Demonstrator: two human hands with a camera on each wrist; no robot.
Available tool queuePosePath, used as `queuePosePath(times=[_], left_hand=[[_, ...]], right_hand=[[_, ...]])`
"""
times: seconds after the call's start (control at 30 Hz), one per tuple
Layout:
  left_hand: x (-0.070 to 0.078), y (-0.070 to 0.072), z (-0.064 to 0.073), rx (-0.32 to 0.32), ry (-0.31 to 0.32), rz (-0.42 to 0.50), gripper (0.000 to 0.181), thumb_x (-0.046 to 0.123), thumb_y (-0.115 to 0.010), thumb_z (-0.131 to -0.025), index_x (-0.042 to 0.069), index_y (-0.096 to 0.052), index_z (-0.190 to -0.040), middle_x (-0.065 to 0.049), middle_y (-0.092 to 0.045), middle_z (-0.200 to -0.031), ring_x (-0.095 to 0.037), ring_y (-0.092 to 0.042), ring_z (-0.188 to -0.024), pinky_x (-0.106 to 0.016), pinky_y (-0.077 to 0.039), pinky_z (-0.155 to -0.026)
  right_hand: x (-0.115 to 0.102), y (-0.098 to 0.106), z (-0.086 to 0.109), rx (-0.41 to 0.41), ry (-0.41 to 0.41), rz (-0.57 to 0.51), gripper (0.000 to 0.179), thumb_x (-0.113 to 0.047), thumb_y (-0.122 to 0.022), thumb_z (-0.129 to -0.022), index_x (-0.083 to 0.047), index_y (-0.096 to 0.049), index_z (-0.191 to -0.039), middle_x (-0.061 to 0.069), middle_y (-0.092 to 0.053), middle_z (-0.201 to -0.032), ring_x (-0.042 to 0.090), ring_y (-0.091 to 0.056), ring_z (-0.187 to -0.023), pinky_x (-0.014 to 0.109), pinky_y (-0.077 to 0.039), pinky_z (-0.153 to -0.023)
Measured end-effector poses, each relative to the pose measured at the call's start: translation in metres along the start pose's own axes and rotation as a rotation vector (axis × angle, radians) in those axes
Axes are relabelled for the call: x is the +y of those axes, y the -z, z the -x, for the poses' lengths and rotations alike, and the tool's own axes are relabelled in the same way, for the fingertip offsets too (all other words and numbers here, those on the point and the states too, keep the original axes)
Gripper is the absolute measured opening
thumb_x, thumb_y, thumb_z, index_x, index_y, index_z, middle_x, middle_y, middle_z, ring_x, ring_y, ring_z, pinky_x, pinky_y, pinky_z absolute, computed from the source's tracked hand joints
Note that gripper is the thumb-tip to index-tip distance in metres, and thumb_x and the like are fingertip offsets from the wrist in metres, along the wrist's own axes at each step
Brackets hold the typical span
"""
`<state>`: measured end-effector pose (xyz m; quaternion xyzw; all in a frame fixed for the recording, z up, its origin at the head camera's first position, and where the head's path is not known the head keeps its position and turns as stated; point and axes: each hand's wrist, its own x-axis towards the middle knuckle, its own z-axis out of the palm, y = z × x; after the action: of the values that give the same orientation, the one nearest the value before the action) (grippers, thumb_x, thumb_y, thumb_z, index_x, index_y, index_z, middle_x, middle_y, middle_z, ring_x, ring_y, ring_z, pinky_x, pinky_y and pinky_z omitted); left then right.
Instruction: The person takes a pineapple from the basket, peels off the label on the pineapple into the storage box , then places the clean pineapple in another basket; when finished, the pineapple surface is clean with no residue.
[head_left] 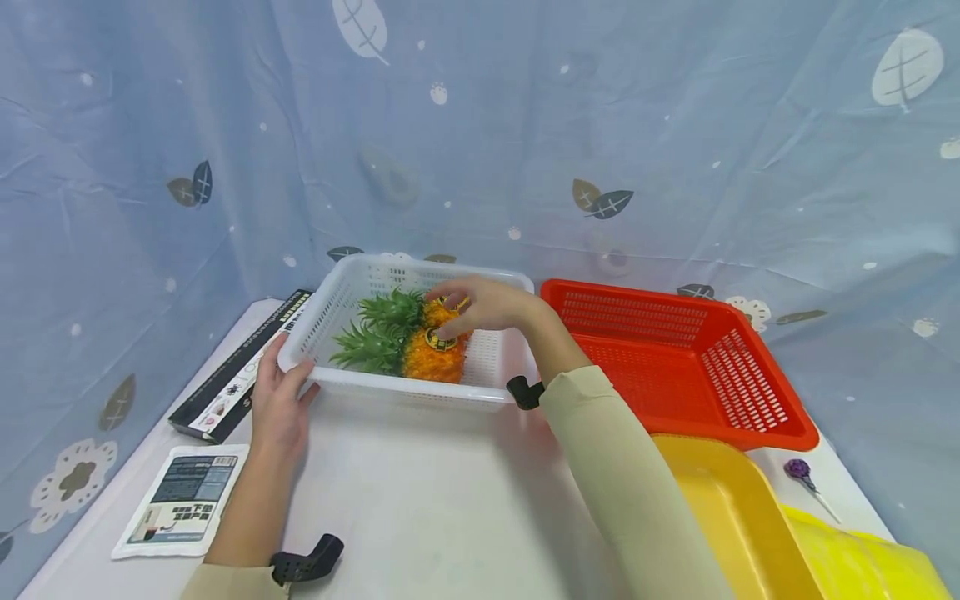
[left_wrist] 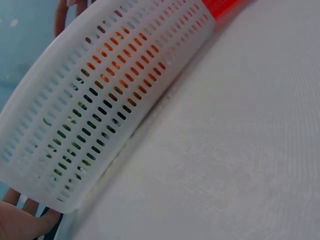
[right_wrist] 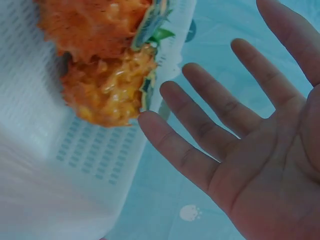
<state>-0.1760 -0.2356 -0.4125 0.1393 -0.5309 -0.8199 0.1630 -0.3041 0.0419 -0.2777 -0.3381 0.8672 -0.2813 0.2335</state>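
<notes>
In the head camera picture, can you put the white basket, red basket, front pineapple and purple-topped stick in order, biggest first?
1. White basket and red basket: about alike, too close to rank
2. Front pineapple
3. Purple-topped stick

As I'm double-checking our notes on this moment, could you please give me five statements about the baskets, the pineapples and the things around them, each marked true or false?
1. Two pineapples lie inside the white basket. True.
2. The right grip is clenched round a pineapple. False: it is spread open and holds nothing.
3. The green crowns point toward the red basket. False: they point left, away from it.
4. The left grip holds the white basket at a corner. True.
5. The purple-topped stick lies in the yellow tray. False: it lies on the table, to the right of the tray.
</notes>
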Motion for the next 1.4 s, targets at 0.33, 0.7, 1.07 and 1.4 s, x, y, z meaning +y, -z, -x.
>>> queuePosePath(times=[0.33,0.7,1.07,1.4], left_hand=[[0.001,-0.002,0.001,-0.015,0.009,-0.007,0.062,0.002,-0.048,-0.106,0.029,-0.034,-0.160,-0.001,-0.036,-0.162,-0.018,-0.042,-0.143,-0.044,-0.032,-0.117],[0.000,0.001,-0.001,-0.043,0.007,-0.006,0.063,0.003,-0.048,-0.107,0.032,-0.032,-0.161,-0.001,-0.034,-0.163,-0.018,-0.041,-0.143,-0.050,-0.026,-0.125],[-0.001,0.000,-0.003,-0.046,0.004,0.004,0.064,0.004,-0.048,-0.107,0.033,-0.031,-0.161,-0.001,-0.034,-0.163,-0.019,-0.040,-0.144,-0.045,-0.029,-0.122],[-0.002,0.001,-0.002,-0.050,0.009,-0.003,0.064,0.006,-0.049,-0.107,0.033,-0.030,-0.162,-0.002,-0.032,-0.165,-0.019,-0.040,-0.144,-0.045,-0.028,-0.121]], right_hand=[[0.007,-0.003,-0.017,-0.055,-0.046,0.037,0.066,-0.024,-0.078,-0.092,-0.025,-0.051,-0.152,0.014,-0.050,-0.154,0.032,-0.051,-0.138,0.049,-0.052,-0.106],[0.016,-0.007,-0.029,-0.145,-0.122,0.033,0.079,-0.021,-0.082,-0.088,-0.019,-0.044,-0.157,0.011,-0.051,-0.154,0.029,-0.048,-0.143,0.049,-0.050,-0.110],[0.019,-0.012,-0.031,-0.163,-0.141,0.090,0.073,-0.023,-0.082,-0.088,-0.017,-0.051,-0.153,0.004,-0.052,-0.155,0.025,-0.051,-0.139,0.049,-0.053,-0.107],[0.018,-0.016,-0.035,-0.267,-0.094,0.092,0.083,-0.015,-0.085,-0.083,-0.027,-0.045,-0.155,0.006,-0.045,-0.155,0.024,-0.048,-0.131,0.044,-0.054,-0.102]])
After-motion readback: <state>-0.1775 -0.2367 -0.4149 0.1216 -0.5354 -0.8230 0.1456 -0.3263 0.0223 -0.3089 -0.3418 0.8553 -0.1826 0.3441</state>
